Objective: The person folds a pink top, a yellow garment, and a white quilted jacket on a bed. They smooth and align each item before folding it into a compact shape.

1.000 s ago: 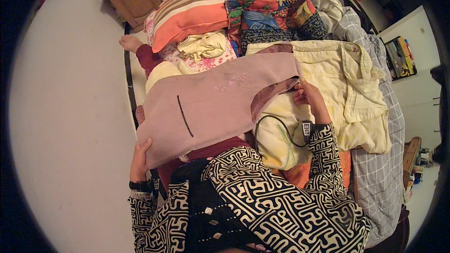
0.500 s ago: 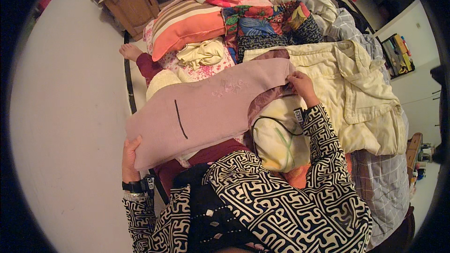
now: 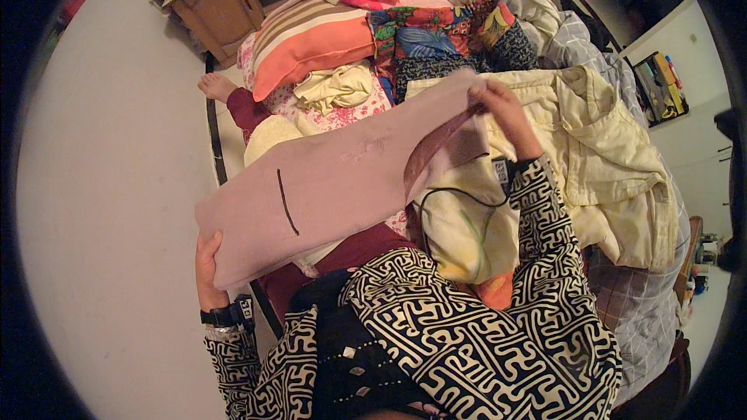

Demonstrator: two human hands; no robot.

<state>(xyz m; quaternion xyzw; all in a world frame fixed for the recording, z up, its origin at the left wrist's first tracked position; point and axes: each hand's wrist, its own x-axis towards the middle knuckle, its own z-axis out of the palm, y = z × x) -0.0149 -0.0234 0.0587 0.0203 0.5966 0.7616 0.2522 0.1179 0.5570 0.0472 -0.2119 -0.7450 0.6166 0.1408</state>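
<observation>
Head view, mauve fabric piece (image 3: 334,175) spanning centre from eight to two o'clock, left hand (image 3: 208,264) pinching its edge at eight o'clock, right hand (image 3: 504,109) gripping its other end at two, striped cushion (image 3: 315,50) at eleven, cream cloth (image 3: 618,194) at three.

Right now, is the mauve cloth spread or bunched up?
Mostly spread: the mauve cloth extends broadly between left hand and right hand.
</observation>
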